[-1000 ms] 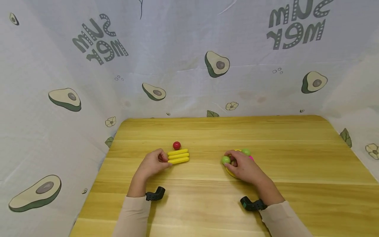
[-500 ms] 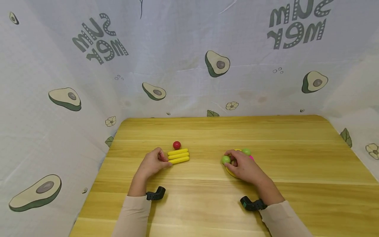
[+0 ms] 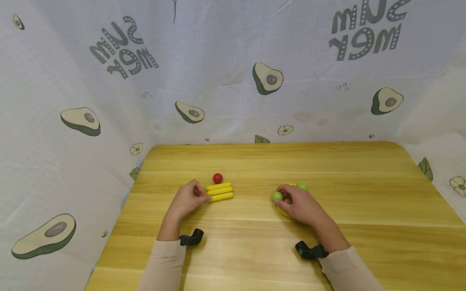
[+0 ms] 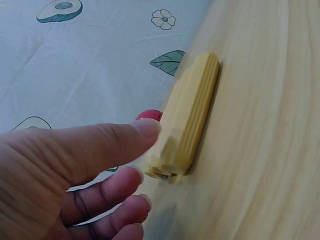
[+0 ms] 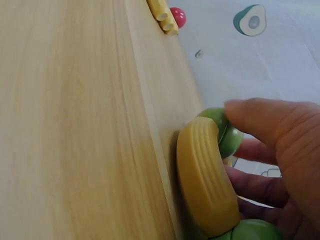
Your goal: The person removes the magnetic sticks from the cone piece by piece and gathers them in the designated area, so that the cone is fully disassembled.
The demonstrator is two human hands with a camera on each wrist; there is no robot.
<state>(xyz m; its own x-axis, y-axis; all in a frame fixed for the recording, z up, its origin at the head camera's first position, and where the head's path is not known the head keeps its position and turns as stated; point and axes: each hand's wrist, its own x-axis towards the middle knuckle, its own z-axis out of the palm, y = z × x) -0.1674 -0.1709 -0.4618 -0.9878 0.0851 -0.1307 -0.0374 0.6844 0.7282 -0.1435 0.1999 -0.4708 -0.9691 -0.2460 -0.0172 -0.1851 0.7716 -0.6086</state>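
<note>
Three yellow sticks point(image 3: 220, 190) lie side by side on the left of the table, a red ball point(image 3: 217, 178) just behind them. My left hand point(image 3: 186, 199) is at their left end, thumb extended and fingers loosely bent; the left wrist view shows nothing pinched. To the right, my right hand point(image 3: 303, 205) holds a green ball point(image 3: 277, 196) between thumb and index finger. This ball joins a curved yellow stick point(image 5: 206, 175), part of a ring-like shape on the table. Another green ball point(image 3: 301, 186) and a sliver of pink point(image 3: 308, 193) show past the hand, which hides the rest.
The wooden table point(image 3: 247, 250) meets a pale curtain point(image 3: 225, 81) printed with avocados along its back and sides. A black wrist camera point(image 3: 191, 237) is strapped to the left wrist, another camera point(image 3: 310, 250) to the right. Bare wood separates the two groups of pieces.
The right-hand ring of pieces has shifted very slightly left, and less pink shows. The left thumb has lifted a touch at the sticks' end. Otherwise both hands stay in place.
</note>
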